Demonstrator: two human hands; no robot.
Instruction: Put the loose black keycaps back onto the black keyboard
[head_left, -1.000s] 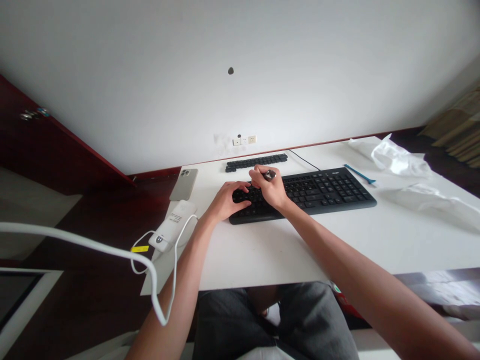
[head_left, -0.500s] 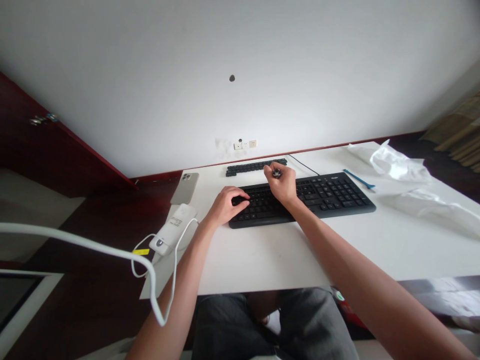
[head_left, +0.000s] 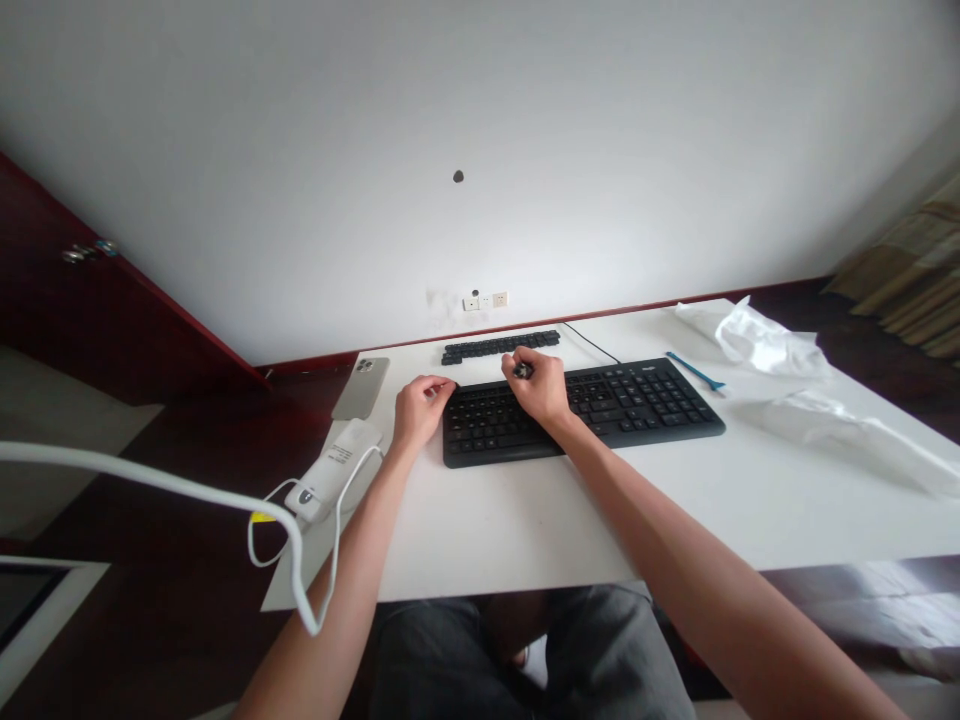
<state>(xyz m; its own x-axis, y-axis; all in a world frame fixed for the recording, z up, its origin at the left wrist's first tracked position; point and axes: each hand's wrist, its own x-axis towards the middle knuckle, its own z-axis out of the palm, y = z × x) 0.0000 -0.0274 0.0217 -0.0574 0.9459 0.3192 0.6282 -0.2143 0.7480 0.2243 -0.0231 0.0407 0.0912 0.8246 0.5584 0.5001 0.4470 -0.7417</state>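
Observation:
A black keyboard (head_left: 645,425) lies across the white table (head_left: 510,530). My right hand (head_left: 536,385) is a fist over its left half, closed round a small dark tool (head_left: 523,370) whose rounded end shows above the fingers. The tool's lower part is hidden by the hand. At the keyboard's upper left corner, my left hand (head_left: 424,405) has thumb and forefinger pinched together. A small dark spot shows at those fingertips, too small to name. Behind the keyboard, black keycaps (head_left: 499,346) are laid out in rows.
A blue pry tool (head_left: 696,372) and crumpled clear plastic bags (head_left: 769,338) lie to the right. On the left are a phone (head_left: 361,388) and a white power bank-like device (head_left: 330,470) with a white cable (head_left: 187,485) looping over my left forearm. A black cord (head_left: 592,342) runs behind the keyboard.
My left hand has drawn back from over the keys to the keyboard's left corner, its fingers closing to a pinch. My right hand keeps its grip over the keyboard. The view has shifted slightly.

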